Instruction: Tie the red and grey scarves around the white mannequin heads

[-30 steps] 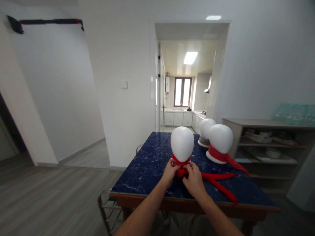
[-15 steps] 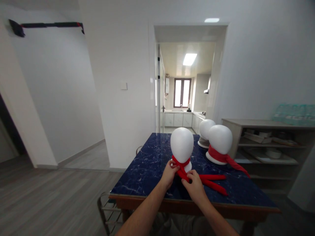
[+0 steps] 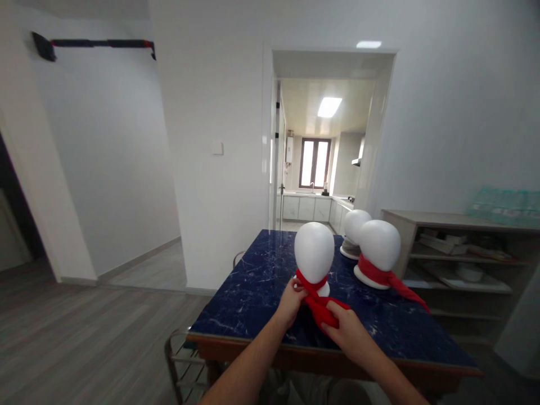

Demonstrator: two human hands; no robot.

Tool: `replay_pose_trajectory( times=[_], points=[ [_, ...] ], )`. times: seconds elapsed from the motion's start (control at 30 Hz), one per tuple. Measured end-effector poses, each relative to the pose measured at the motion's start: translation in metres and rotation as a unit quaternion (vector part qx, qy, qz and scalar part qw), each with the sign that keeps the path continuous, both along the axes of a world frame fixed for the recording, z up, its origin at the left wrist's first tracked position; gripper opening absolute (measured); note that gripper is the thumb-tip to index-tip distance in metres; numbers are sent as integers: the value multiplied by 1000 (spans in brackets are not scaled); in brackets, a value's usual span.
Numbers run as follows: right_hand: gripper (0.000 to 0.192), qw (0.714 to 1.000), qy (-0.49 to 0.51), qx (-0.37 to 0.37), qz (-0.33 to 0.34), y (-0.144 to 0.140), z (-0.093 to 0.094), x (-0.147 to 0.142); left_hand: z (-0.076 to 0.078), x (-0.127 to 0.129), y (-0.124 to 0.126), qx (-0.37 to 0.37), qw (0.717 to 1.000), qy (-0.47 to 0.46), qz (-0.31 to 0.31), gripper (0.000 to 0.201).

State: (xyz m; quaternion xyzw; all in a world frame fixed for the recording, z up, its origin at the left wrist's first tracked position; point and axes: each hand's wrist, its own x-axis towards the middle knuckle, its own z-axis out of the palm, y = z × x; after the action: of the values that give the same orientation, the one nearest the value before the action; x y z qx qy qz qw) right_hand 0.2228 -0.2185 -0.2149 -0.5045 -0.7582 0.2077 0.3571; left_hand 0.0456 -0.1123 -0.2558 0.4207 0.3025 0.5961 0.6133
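Since a moment ago, the right hand (image 3: 350, 332) has been drawing the red scarf (image 3: 321, 306) toward the table's (image 3: 253, 292) near edge, its tails now bunched in the closed fist. Beside it, the left hand (image 3: 291, 299) is pinching the scarf at the neck of the nearest white foam head (image 3: 314, 253). Behind, two more foam heads (image 3: 379, 246) are standing, one wearing a second scarf (image 3: 394, 279).

blue marble table (image 3: 257, 281), three foam heads (image 3: 314, 252)

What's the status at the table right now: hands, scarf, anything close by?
Left hand pinches red scarf at near foam head's neck. Right hand grips scarf's bunched ends, pulled toward the person. Two more foam heads stand behind right, clear of the hands.
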Motion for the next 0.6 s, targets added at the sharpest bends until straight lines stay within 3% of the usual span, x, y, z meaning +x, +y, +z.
replay_pose_trajectory(
  times=[0.2,0.3,0.4,0.5,0.6],
  points=[
    [17,979,-163,-121,-26,-7,45,42,-6,0,5,6,1000,-3,3,53],
    [12,960,-204,-190,-13,-7,67,61,-4,0,4,10,1000,-3,2,52],
    [7,958,-200,-207,6,-4,86,79,-2,0,3,12,1000,12,-10,50],
    [19,967,-158,-197,45,-2,100,97,-3,-1,5,19,999,41,-13,45],
    [31,966,-127,-215,68,0,106,112,-7,-3,11,47,991,112,57,32]
  ],
)
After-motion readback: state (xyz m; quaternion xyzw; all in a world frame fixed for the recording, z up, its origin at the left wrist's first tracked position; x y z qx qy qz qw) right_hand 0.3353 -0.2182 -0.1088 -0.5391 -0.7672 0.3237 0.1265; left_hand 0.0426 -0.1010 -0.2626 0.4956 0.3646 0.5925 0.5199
